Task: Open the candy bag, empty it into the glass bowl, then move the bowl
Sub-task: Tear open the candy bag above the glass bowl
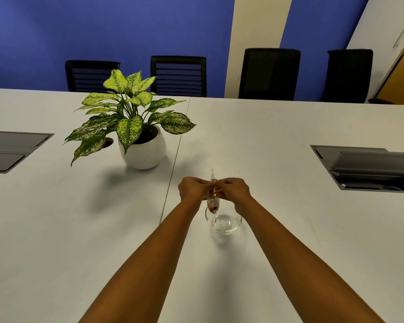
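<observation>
While both forearms reach out over the white table (278, 141), the left hand (193, 188) and right hand (234, 190) pinch the top of a small clear candy bag (213, 202) between them, fingers closed on it. The bag hangs above the far rim of the empty glass bowl (223, 223); its contents blur into reddish specks. A potted plant (135, 127) stands well to the left
</observation>
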A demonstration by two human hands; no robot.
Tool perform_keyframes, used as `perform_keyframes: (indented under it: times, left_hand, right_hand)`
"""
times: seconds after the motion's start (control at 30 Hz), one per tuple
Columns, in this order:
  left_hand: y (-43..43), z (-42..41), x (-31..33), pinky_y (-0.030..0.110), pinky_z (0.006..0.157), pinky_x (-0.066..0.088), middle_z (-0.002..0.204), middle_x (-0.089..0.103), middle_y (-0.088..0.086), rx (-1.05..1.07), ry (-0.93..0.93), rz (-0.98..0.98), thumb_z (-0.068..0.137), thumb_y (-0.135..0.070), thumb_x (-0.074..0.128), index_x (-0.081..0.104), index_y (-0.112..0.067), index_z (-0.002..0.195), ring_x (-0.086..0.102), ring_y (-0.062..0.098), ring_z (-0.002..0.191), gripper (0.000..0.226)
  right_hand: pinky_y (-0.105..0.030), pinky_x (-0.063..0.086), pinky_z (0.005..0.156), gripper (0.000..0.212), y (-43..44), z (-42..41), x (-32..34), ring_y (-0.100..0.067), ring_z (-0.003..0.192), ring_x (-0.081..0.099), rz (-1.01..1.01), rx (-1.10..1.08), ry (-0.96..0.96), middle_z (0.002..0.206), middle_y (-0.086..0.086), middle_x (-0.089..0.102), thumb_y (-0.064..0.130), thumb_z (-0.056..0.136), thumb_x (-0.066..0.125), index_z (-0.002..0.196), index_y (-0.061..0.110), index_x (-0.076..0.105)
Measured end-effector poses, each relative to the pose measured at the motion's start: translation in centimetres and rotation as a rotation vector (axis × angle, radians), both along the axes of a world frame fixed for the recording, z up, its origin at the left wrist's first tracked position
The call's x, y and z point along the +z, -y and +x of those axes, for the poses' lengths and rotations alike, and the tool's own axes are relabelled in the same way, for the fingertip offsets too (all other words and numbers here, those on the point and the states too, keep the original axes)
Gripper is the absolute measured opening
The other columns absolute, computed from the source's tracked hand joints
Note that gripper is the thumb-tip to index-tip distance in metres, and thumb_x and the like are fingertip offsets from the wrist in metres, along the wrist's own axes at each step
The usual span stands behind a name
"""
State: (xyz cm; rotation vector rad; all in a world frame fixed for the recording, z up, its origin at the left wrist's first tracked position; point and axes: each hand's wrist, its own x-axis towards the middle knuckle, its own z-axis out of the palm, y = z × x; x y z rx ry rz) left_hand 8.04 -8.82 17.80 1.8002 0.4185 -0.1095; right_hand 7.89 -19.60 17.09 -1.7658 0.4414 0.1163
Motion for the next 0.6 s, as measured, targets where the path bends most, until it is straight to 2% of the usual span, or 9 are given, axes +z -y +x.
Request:
perform_keyframes:
  times: [0.07,0.17,0.37,0.6]
  left_hand:
    - [0.2,0.2,-0.2,0.042,0.084,0.059,0.098,0.073,0.023,-0.009,-0.008,-0.024,0.076,-0.012,0.076,0.072,0.005,0.096,0.072,0.033,0.086,0.027]
    - [0.5,0.5,-0.3,0.047,0.085,0.059,0.099,0.072,0.026,-0.012,-0.015,-0.041,0.076,-0.007,0.075,0.072,0.006,0.096,0.072,0.037,0.088,0.024]
    - [0.7,1.3,-0.2,0.044,0.086,0.059,0.102,0.072,0.025,-0.036,-0.065,-0.075,0.074,-0.005,0.076,0.070,0.005,0.099,0.072,0.036,0.089,0.027]
    - [0.5,2.2,0.2,0.039,0.084,0.058,0.114,0.066,0.026,-0.180,-0.106,-0.172,0.080,0.003,0.067,0.063,0.005,0.109,0.068,0.036,0.100,0.029]
  right_hand:
    - [-0.035,0.056,0.089,0.026,0.0,0.4,0.1,-0.023,0.081,0.069,0.003,-0.019,0.012,0.099,-0.018,0.072,0.021,0.081,0.070,0.097,0.000,0.069]
    - [-0.039,0.056,0.089,0.019,0.0,0.9,0.3,-0.029,0.084,0.072,-0.022,-0.037,0.013,0.097,-0.020,0.073,0.017,0.081,0.070,0.092,0.001,0.070]
    - [-0.043,0.056,0.089,0.016,0.1,2.3,0.7,-0.034,0.088,0.070,-0.103,-0.046,-0.025,0.098,-0.023,0.072,0.004,0.080,0.065,0.094,-0.003,0.071]
    - [-0.040,0.056,0.088,0.019,0.1,3.2,0.7,-0.032,0.090,0.069,-0.314,-0.017,0.032,0.098,-0.019,0.073,0.011,0.081,0.063,0.095,0.000,0.072]
